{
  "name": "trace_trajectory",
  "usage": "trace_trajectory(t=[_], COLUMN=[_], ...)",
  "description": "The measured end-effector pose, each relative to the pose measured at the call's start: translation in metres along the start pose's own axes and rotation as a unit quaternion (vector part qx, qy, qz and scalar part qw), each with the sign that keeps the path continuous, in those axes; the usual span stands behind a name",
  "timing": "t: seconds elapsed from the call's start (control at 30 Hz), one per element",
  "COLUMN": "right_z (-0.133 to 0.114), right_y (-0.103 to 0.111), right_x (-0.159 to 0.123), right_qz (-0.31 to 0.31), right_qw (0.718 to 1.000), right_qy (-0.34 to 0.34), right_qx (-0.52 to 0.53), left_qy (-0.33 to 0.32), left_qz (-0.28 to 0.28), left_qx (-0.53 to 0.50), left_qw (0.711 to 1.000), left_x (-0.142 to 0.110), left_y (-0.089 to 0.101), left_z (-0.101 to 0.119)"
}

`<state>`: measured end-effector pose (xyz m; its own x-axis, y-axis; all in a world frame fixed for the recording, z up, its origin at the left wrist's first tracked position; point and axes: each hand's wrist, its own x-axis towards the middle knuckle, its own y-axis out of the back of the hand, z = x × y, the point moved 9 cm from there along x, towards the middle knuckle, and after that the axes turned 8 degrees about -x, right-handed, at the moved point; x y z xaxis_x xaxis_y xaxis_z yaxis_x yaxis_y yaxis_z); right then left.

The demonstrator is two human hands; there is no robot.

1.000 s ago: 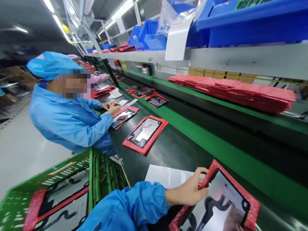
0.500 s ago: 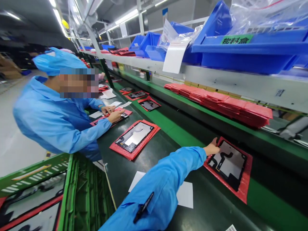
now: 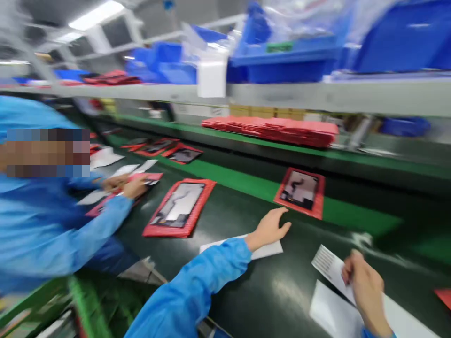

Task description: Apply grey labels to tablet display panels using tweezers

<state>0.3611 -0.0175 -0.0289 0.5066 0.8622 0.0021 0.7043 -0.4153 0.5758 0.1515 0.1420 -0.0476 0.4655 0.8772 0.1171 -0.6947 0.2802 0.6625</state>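
Observation:
My left hand (image 3: 269, 228) is open, fingers and thumb apart, holding nothing. It hovers over the dark bench beside a white sheet (image 3: 269, 250) that lies partly under the wrist. Just beyond its fingertips, a tablet screen panel (image 3: 302, 188) with a dark flex cable rests on a red bubble-wrap bag (image 3: 319, 209). At the lower right, my right hand (image 3: 364, 286) is closed, its curled fingers gripping a white label sheet (image 3: 327, 263) with printed rows. Below that sheet lies a second white sheet (image 3: 333, 310).
Another screen panel (image 3: 183, 202) lies on red bubble wrap to the left. A co-worker's hands (image 3: 134, 185) handle a red-wrapped piece. Red bags (image 3: 271, 131) are stacked under the shelf holding blue bins (image 3: 285, 65). A green crate (image 3: 105, 300) stands at lower left.
My left hand has let go of the panel on the red bag and drawn back toward me. The view has swung right, and my right hand has come into sight.

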Motion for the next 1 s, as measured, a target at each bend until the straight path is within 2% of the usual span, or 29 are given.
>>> trace_trajectory(t=[0.03,0.07,0.1,0.17,0.27,0.37,0.43,0.5,0.57,0.63,0.7,0.77,0.87,0.93,1.0], right_z=[-0.007,-0.016,-0.023,-0.026,-0.030,-0.042,-0.046,-0.038,-0.015,0.028,0.082,0.133,0.198,0.230,0.254], right_y=[0.006,0.003,-0.004,0.000,-0.003,-0.003,0.011,0.038,0.077,0.120,0.150,0.169,0.176,0.166,0.148], right_x=[-0.004,-0.007,-0.010,-0.012,-0.017,-0.034,-0.061,-0.101,-0.151,-0.207,-0.254,-0.289,-0.313,-0.313,-0.304], right_qz=[0.025,0.002,-0.033,0.002,0.037,0.052,0.068,0.094,0.133,0.161,0.125,0.095,0.054,0.036,0.017], right_qw=[0.999,0.988,0.964,0.949,0.931,0.919,0.912,0.905,0.897,0.870,0.854,0.845,0.839,0.843,0.854], right_qy=[-0.018,-0.013,-0.013,-0.076,-0.156,-0.207,-0.236,-0.262,-0.283,-0.345,-0.400,-0.439,-0.472,-0.472,-0.457], right_qx=[-0.037,-0.152,-0.263,-0.305,-0.326,-0.331,-0.328,-0.322,-0.312,-0.313,-0.308,-0.291,-0.265,-0.257,-0.249], left_qy=[-0.031,-0.064,-0.099,-0.169,-0.259,-0.326,-0.364,-0.398,-0.424,-0.451,-0.487,-0.520,-0.532,-0.522,-0.518], left_qz=[-0.023,-0.046,-0.070,-0.111,-0.146,-0.166,-0.184,-0.203,-0.222,-0.236,-0.241,-0.240,-0.248,-0.256,-0.256], left_qx=[0.006,0.009,0.010,0.011,0.011,0.014,0.016,0.013,0.005,-0.005,-0.016,-0.021,-0.021,-0.017,-0.014], left_qw=[0.999,0.997,0.993,0.979,0.955,0.930,0.913,0.895,0.878,0.860,0.840,0.819,0.809,0.814,0.816], left_x=[-0.019,-0.035,-0.047,-0.059,-0.049,-0.031,-0.025,-0.027,-0.033,-0.043,-0.054,-0.065,-0.074,-0.075,-0.077], left_y=[-0.003,-0.004,-0.004,0.003,0.015,0.016,0.010,-0.001,-0.012,-0.022,-0.028,-0.032,-0.036,-0.037,-0.034], left_z=[0.005,0.009,0.012,0.012,0.012,0.020,0.031,0.043,0.055,0.066,0.076,0.082,0.082,0.079,0.077])
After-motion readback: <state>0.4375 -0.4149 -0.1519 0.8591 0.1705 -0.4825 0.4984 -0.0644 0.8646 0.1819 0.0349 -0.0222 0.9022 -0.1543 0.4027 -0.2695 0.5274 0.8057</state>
